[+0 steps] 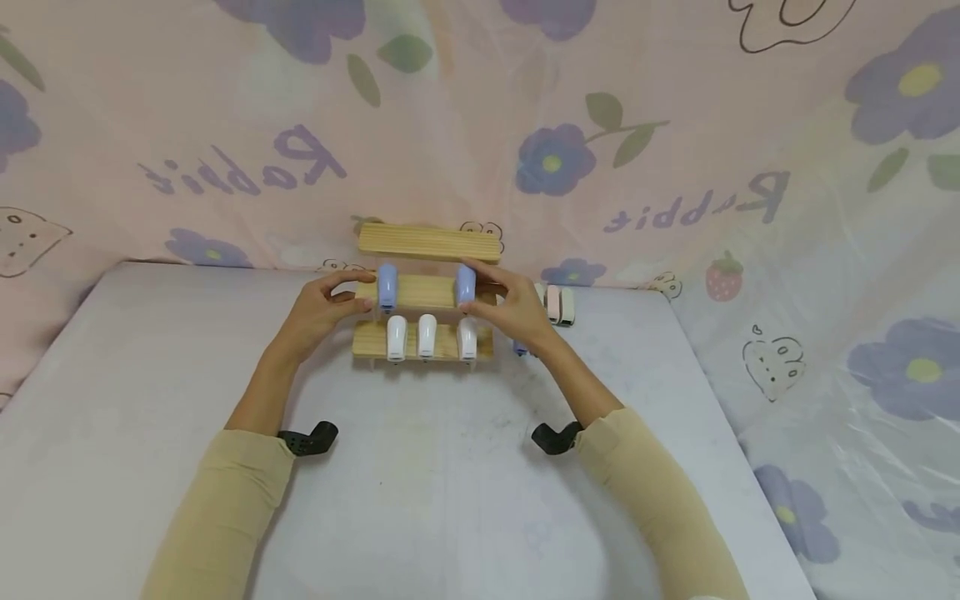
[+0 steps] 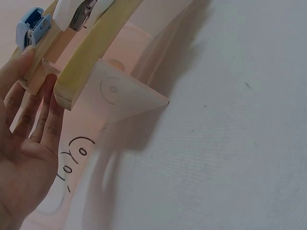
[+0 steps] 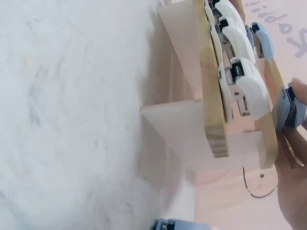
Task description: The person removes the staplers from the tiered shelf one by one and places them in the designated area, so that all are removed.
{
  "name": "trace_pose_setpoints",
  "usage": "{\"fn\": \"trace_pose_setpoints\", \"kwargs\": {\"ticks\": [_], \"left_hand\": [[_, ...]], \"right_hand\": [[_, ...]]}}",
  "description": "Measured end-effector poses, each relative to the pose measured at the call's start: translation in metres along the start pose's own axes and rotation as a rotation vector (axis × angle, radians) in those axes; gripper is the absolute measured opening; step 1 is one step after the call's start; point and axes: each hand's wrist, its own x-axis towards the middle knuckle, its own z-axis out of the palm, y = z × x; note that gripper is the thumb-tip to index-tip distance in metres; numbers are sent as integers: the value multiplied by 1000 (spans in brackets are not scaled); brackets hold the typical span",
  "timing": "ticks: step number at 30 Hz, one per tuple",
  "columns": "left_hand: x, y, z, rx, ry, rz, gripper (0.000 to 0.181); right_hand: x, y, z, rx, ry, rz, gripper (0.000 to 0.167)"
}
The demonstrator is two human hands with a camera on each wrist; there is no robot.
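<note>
A three-tier wooden rack (image 1: 427, 242) with clear side panels stands at the back of the table. My left hand (image 1: 315, 312) grips the left end of its middle board (image 2: 36, 79), thumb in front and fingers behind. Close to that thumb a blue stapler (image 1: 387, 285) stands on the same board. At the board's right end my right hand (image 1: 521, 308) pinches another blue stapler (image 3: 282, 108) between thumb and fingers. Three white staplers (image 1: 427, 336) line the lowest board, with a wider gap before the rightmost one. The top board holds nothing.
Right of the rack, pink (image 1: 553, 303) and pale staplers (image 1: 567, 307) stand on the white table (image 1: 420, 517). Another blue stapler (image 3: 182, 224) lies nearer, partly hidden by my right wrist in the head view. A flowered curtain (image 1: 465, 108) hangs behind.
</note>
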Motion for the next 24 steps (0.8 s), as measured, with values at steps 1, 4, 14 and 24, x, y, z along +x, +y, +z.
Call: {"fn": "trace_pose_setpoints", "kwargs": {"ticks": [1, 4, 14, 24], "left_hand": [[0, 0, 0, 8, 0, -5, 40], [0, -1, -1, 7, -5, -5, 40], [1, 0, 2, -26, -4, -6, 41], [0, -1, -1, 82, 26, -47, 47]], "right_hand": [[-2, -4, -1, -5, 4, -5, 65], [-6, -5, -6, -28, 26, -32, 64], [-16, 33, -32, -83, 80, 25, 67], [-31, 36, -52, -117, 44, 78, 67]]}}
